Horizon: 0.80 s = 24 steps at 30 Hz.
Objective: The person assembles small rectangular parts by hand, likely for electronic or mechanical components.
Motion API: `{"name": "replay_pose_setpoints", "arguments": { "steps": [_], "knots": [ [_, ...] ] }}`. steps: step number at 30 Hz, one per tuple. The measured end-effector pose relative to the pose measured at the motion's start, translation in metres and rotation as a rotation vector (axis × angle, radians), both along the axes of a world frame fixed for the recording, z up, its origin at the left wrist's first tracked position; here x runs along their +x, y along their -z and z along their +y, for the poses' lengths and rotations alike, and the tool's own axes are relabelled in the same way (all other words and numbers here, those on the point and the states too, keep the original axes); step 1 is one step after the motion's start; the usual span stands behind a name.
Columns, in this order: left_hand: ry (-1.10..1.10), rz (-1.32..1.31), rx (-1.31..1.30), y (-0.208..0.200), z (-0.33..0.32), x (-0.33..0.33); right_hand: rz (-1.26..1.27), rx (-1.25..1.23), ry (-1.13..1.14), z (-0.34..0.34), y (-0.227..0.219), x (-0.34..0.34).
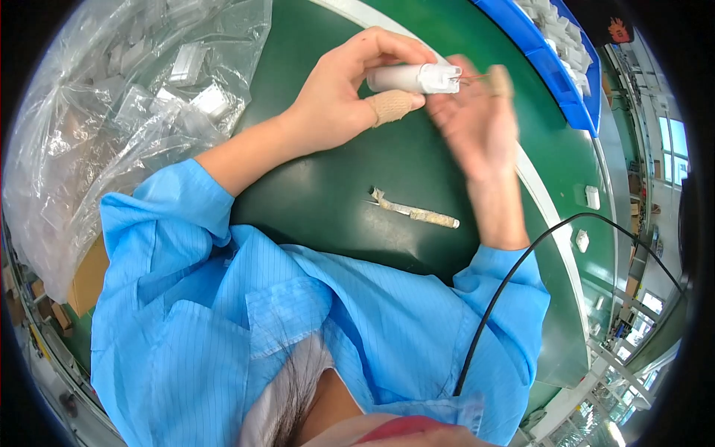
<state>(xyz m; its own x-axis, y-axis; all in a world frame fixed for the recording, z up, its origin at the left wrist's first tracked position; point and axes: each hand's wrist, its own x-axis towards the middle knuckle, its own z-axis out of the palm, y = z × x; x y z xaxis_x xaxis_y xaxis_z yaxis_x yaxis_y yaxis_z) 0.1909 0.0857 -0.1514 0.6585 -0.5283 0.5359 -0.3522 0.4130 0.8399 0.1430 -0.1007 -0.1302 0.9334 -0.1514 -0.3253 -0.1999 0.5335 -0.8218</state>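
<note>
My left hand (339,93) is closed around a white plastic cylindrical housing (406,78), held level above the green table, with tape wrapped on the thumb. The clear, slotted end of the housing points right, where thin reddish wires (474,77) come out. At those wires is my right hand (480,123), palm up and smeared by motion; its covered fingertip meets their far end, and other fingers reach behind the housing. Below both hands lies a thin metal blade tool (413,212) with a tape-wrapped handle, touched by neither.
On the left a large clear plastic bag (141,97) holds several white parts. A blue bin (555,71) full of white pieces stands at the far right. Small white parts (592,197) lie beyond the pale table strip. A black cable (506,279) arches past my right sleeve.
</note>
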Motion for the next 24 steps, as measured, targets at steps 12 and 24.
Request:
{"name": "replay_pose_setpoints", "arguments": {
  "steps": [12, 24],
  "knots": [
    [-0.246, -0.275, 0.355, -0.007, -0.001, -0.012, -0.277, -0.082, -0.339, 0.006, -0.007, -0.014],
    [-0.194, -0.402, 0.395, 0.003, 0.002, -0.007, -0.78, -1.425, -0.222, 0.014, -0.017, -0.019]
  ]
}}
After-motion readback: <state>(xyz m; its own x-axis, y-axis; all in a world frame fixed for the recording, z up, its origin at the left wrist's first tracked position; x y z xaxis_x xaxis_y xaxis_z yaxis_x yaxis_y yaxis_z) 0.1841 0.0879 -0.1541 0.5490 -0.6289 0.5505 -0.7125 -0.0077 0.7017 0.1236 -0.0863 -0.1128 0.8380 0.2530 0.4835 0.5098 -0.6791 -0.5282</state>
